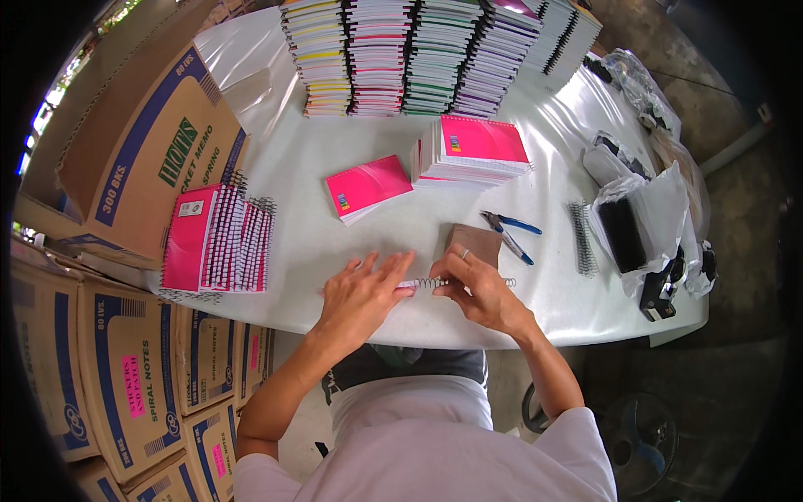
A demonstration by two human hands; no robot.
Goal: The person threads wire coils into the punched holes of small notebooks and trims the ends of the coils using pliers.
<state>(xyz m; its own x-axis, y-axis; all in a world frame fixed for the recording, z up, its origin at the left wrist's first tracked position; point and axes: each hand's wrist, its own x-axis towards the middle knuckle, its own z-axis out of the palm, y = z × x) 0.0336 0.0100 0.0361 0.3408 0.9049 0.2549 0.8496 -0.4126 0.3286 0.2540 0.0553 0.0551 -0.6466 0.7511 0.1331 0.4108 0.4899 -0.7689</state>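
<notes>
At the table's near edge, my left hand (364, 291) lies over a small pink-and-white notebook (407, 284), gripping it between thumb and fingers. Most of that notebook is hidden under the hand. My right hand (475, 286) pinches a thin dark wire coil (428, 283), which runs along to the notebook's right end. The coil's free end pokes out past the right hand. Just behind that hand sits a brown block (473, 243). Blue-handled pliers (512, 234) lie to its right. A pink notebook (368, 188) lies flat farther back.
A stack of pink notebooks (477, 151) stands mid-table; tall stacks of spiral notebooks (381, 67) line the back. Coil-bound pink notebooks (219, 238) lean by an open carton (159, 142) at left. Loose coils (583, 240) and plastic-wrapped black coils (623, 230) lie right. Cartons (138, 368) fill the lower left.
</notes>
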